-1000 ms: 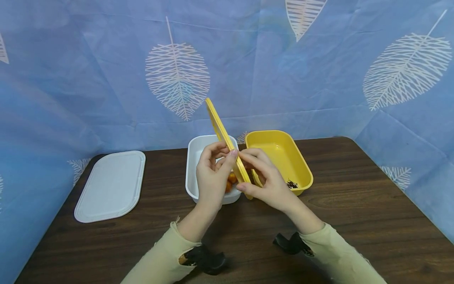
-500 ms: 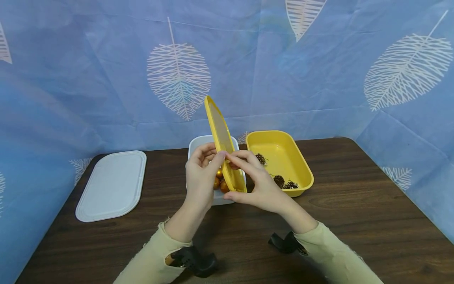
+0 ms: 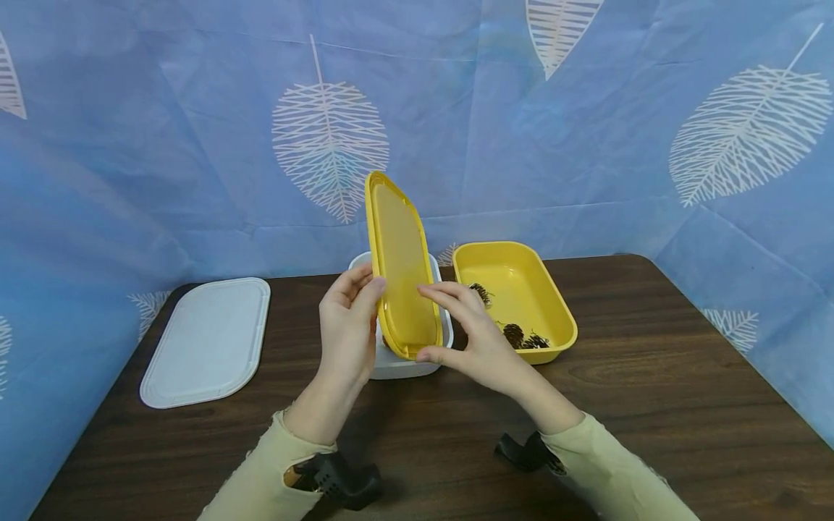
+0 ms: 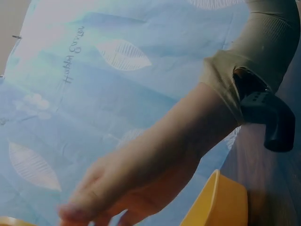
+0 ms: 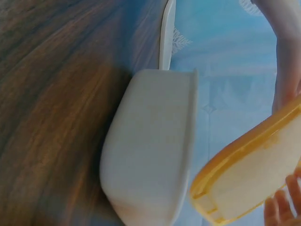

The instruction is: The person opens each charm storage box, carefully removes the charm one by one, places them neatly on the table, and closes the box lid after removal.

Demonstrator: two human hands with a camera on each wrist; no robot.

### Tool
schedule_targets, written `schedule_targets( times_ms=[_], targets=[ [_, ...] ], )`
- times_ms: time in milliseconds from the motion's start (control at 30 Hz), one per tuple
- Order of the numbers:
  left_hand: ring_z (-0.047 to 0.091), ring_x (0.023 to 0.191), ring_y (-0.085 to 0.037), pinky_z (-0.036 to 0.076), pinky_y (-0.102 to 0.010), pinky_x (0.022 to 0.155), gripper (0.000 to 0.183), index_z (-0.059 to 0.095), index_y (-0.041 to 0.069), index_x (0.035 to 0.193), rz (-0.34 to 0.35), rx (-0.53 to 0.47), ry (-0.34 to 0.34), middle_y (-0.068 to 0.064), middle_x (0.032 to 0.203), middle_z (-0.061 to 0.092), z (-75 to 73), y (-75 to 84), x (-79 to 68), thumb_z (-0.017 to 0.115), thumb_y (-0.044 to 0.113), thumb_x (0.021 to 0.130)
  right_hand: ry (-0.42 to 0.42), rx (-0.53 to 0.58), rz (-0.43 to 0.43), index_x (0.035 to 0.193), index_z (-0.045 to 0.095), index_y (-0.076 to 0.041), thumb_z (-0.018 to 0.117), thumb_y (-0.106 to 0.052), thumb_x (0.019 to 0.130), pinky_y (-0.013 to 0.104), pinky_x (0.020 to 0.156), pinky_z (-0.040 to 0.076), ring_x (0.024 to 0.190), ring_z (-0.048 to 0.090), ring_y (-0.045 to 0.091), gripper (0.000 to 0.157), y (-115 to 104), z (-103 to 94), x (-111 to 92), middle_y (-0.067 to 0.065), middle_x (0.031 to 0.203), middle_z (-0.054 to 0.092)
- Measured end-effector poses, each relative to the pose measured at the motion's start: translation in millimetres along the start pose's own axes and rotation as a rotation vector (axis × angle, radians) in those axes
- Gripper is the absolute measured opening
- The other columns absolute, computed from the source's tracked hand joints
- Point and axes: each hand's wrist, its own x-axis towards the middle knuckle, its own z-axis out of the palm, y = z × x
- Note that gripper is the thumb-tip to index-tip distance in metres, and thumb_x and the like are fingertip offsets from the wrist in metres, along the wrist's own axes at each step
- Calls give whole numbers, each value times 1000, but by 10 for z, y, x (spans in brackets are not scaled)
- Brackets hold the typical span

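Observation:
A yellow lid (image 3: 407, 268) stands tilted on its end over the white container (image 3: 404, 371), its inner side facing right. My left hand (image 3: 344, 325) grips the lid's left edge, thumb in front. My right hand (image 3: 482, 340) holds the lower right part, with fingertips at the right edge and thumb at the bottom corner. In the right wrist view, the lid (image 5: 249, 165) is beside the white container's rim, and right-hand fingers (image 5: 283, 207) reach its edge. The lid hides most of the container's inside.
A yellow container (image 3: 521, 282) with several pine cones (image 3: 513, 335) stands on the right. On the left, a white lid (image 3: 205, 340) lies flat on the dark wood table (image 3: 651, 362). A blue leaf-patterned cloth (image 3: 456, 130) hangs behind.
The yellow lid has turned from nearly edge-on to show its broad inner side. My left hand moved left with it. Orange balls in the white container are now mostly covered; pine cones came into view.

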Motion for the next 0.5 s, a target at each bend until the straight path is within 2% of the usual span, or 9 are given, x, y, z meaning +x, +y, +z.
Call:
schedule_targets(
  times_ms=[100, 167, 300, 400, 500],
  targets=[
    [61, 94, -23, 53, -32, 83, 28, 52, -10, 120, 1, -35, 0, -15, 106, 54, -54, 34, 18, 53, -2, 93, 56, -39, 75, 140, 48, -9, 79, -19, 80, 46, 97, 38, 121, 40, 23, 68, 48, -6, -6, 6, 138, 41],
    [63, 91, -22, 54, -31, 80, 26, 53, -9, 119, 4, -63, 2, -15, 105, 56, -90, 57, 31, 52, -1, 94, 81, -21, 135, 139, 48, -8, 76, -19, 83, 43, 97, 42, 117, 44, 26, 63, 84, -2, -6, 9, 136, 42],
    [64, 88, -21, 55, -31, 78, 23, 55, -8, 116, 18, -112, 9, -16, 104, 58, -171, 104, 43, 51, 0, 95, 87, 102, 263, 139, 46, -6, 70, -19, 88, 40, 94, 47, 112, 50, 32, 58, 137, 6, -8, 15, 131, 43],
    [64, 90, -22, 54, -32, 80, 22, 56, -7, 116, 22, -141, 28, -17, 108, 59, -242, 146, 50, 50, -1, 95, 71, 183, 340, 139, 44, -5, 66, -18, 92, 37, 91, 49, 110, 54, 29, 54, 136, 17, -5, 15, 132, 46],
    [64, 92, -22, 54, -31, 80, 23, 56, -8, 116, 29, -159, 45, -19, 111, 58, -326, 182, 59, 48, -1, 96, 40, 232, 377, 139, 43, -5, 62, -19, 94, 33, 91, 48, 111, 56, 24, 51, 110, 48, -3, 12, 135, 50]
  ],
)
